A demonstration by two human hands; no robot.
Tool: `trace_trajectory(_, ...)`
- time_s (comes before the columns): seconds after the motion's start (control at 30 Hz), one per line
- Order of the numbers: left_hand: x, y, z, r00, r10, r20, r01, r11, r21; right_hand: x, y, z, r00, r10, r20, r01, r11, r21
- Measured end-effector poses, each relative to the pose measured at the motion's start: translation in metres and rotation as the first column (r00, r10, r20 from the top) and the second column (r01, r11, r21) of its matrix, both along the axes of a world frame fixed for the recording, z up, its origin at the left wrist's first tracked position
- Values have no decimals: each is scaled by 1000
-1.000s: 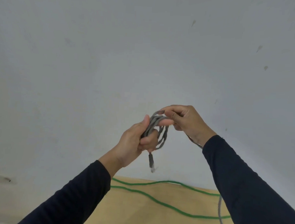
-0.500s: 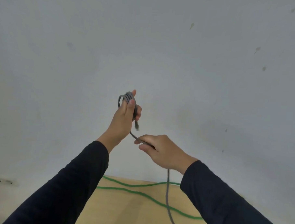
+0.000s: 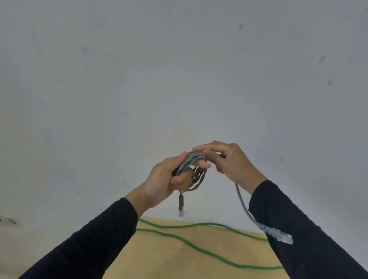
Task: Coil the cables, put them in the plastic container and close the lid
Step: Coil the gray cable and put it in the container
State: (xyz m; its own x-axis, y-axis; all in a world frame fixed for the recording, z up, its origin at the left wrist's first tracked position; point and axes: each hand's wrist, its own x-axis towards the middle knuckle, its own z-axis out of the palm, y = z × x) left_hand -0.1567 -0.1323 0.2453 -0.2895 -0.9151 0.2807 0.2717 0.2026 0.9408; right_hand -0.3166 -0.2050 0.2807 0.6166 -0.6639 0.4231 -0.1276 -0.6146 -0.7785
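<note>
head view: both hands are raised in front of a pale grey wall (image 3: 182,65), meeting at a bundle of grey cable (image 3: 195,171). the left hand (image 3: 166,180) is curled shut around the coiled loops, thumb up along the top of the bundle and fingers wrapped under it, so the loops hang down past its knuckles. one plug end (image 3: 180,204) of the grey cable dangles straight down below that hand. the right hand (image 3: 230,162) is closed in a pinch on the top of the same coil, its fingertips (image 3: 199,149) touching the loops just beside the left thumb. from under the right palm the free tail of the grey cable drops and curves across the dark right sleeve (image 3: 313,240), ending in a pale connector (image 3: 283,237) lying against the forearm. the left sleeve (image 3: 85,244) is equally dark. below the arms sits a light wooden table (image 3: 173,265), and a green cable (image 3: 195,246) lies on it uncoiled, running in two long wavy lines from the left sleeve toward the right one. no plastic container shows in this view.
</note>
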Motion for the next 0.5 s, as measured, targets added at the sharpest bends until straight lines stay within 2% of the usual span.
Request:
trace_trajectory(0.1, -1, 0, 10, 984, 4, -178, -4, 1000, -2, 2, -4, -12, 990, -47, 129, 36, 995, 89)
trace_trajectory(0.17, -1, -1, 17, 963, 25, -267, -29, 999, -13, 1, -8, -20, 982, -96, 160, 76, 989, 128)
trace_trajectory(0.33, 0, -3, 33, 917, 152, -370, -172, 985, -21, 9, 0, -41, 985, -162, 65, 160, 986, 46)
trace_trajectory(0.5, -3, -4, 35, 856, 237, -459, -251, 967, 32, 18, 7, -44, 977, -207, 40, 209, 977, -49)
